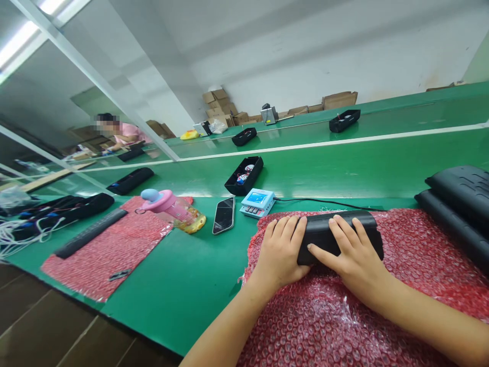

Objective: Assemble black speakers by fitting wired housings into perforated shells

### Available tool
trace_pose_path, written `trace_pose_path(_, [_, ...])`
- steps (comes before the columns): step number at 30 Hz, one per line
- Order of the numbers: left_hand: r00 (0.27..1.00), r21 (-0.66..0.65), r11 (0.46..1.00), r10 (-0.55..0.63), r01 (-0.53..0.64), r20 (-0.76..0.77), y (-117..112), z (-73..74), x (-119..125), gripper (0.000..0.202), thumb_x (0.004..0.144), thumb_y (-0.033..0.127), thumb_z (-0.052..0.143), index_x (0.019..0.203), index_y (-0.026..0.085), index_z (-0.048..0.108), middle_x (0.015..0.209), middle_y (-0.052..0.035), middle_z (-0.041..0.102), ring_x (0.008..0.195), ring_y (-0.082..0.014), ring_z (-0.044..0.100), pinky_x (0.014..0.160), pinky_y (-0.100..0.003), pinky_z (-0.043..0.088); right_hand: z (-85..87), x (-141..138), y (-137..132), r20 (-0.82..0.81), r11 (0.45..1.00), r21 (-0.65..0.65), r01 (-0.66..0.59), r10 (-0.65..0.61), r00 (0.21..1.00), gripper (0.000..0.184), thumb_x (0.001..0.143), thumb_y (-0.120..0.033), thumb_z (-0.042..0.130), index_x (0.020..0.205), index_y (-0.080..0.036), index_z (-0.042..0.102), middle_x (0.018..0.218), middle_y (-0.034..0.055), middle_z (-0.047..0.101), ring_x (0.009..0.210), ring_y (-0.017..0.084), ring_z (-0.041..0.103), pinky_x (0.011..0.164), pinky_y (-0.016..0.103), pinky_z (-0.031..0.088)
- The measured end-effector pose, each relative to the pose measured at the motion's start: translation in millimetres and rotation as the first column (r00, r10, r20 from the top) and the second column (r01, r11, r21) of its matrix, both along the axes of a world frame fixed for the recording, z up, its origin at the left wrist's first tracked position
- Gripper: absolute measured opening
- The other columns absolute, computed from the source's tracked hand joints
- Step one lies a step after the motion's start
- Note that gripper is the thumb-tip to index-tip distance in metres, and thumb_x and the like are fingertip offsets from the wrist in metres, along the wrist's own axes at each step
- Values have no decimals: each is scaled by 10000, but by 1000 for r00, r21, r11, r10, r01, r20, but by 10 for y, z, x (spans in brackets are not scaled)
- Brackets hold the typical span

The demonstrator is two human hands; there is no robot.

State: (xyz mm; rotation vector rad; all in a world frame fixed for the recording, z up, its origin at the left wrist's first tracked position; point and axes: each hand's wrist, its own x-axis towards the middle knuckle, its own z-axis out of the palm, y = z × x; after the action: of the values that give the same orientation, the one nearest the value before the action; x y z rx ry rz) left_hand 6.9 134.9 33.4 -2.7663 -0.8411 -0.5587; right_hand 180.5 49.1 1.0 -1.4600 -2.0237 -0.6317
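A long black plastic casing [323, 237] with a rounded top lies on red bubble wrap [305, 326]. My left hand [282, 250] is wrapped around its left end, fingers over the top. Across its middle and right part lies my right hand [353, 257], fingers apart and gripping the top, thumb stretched toward my left hand. The casing's underside is hidden. Just beyond it stands a light blue device with a screen [257, 203], its black cable running right. Several similar black casings [458, 204] are stacked at the right.
Left of my hands are a phone [223, 215], a drink bottle [173, 210] and more bubble wrap [103, 244] with a black strip [91, 233]. An open black casing with wires [244, 176] stands behind. Bundled cables [23, 234] lie far left. A person in pink [128, 133] sits beyond.
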Motion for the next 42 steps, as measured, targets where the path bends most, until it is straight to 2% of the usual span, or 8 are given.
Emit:
trace_pose_path(6, [1000,17,1000,-11,11,19,11,11,2,741,594,352,618,1273,92,471,1229,-164,576,1112,-331,515,961,-472,349,8,31,3,26,1000,5,-21,21,999,410,765,-228,643,1154,-350,591,1280,163,454,1256,339,351,957,571,334])
trace_pose_path(11, [1000,3,1000,-3,3,17,15,14,1,744,590,371,617,1271,108,473,1226,-154,579,1100,-326,518,956,-468,353,34,159,0,100,995,-27,-95,97,990,479,750,-196,621,1208,-318,553,1285,168,470,1261,334,361,960,547,344])
trace_pose_path(18, [1000,20,1000,0,0,12,7,10,-3,753,593,372,624,1280,112,461,1223,-155,575,1085,-330,521,955,-470,355,64,200,-1,65,992,20,-128,127,990,348,793,-146,533,1112,-258,617,1241,171,525,1259,302,391,964,523,354])
trace_pose_path(28, [1000,38,999,-6,6,13,9,17,3,724,615,375,608,1268,94,472,1214,-158,582,1092,-323,523,966,-459,342,112,174,2,58,993,15,-113,112,992,343,793,-129,529,1102,-246,620,1207,179,538,1224,298,431,929,517,404])
trace_pose_path(35, [1000,54,999,-5,4,18,6,8,-3,727,626,417,617,1268,106,476,1212,-155,587,1079,-324,530,959,-459,346,61,251,11,68,980,53,-193,189,980,324,784,-83,463,1040,-187,633,1240,205,530,1287,311,372,946,527,392])
trace_pose_path(42, [1000,42,999,-4,3,12,14,8,-4,730,633,433,626,1265,96,478,1222,-156,582,1099,-324,521,968,-455,331,70,243,1,33,976,73,-204,202,979,390,768,-1,380,1044,-139,617,1224,233,530,1321,319,323,925,545,429])
